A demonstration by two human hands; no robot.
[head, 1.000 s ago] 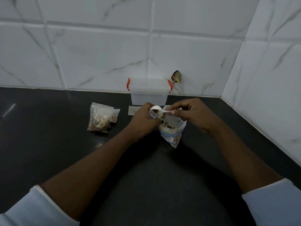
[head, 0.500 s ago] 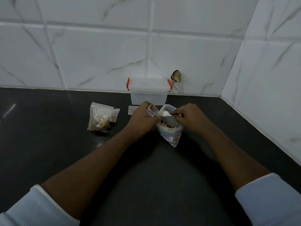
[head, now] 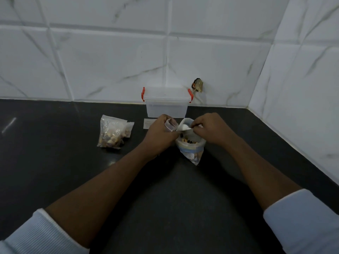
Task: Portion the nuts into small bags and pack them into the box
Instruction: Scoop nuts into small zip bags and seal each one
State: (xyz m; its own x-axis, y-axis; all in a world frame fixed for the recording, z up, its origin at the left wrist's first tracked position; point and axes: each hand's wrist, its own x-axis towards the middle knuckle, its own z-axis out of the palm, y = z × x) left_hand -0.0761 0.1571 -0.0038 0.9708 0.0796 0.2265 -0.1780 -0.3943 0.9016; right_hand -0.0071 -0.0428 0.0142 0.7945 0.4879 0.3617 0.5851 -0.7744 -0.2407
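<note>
A large clear bag of mixed nuts (head: pixel 190 146) stands open on the black counter, its top rolled down. My right hand (head: pixel 211 130) pinches a white plastic spoon (head: pixel 184 127) whose bowl sits inside the bag's mouth. Just left of it, my left hand (head: pixel 159 132) grips a small clear bag (head: pixel 170 125) held open beside the big bag. A filled small bag of nuts (head: pixel 111 132) lies to the left. The clear box with red latches (head: pixel 167 102), lid on, stands against the wall behind my hands.
An empty small bag (head: pixel 149 123) lies flat in front of the box. The black counter (head: pixel 165 198) meets white tiled walls at the back and on the right. A dark damaged spot (head: pixel 197 84) marks the wall beside the box.
My right hand has lowered the spoon from the small bag's mouth down into the large bag of nuts. My left hand and the small bag have stayed nearly still.
</note>
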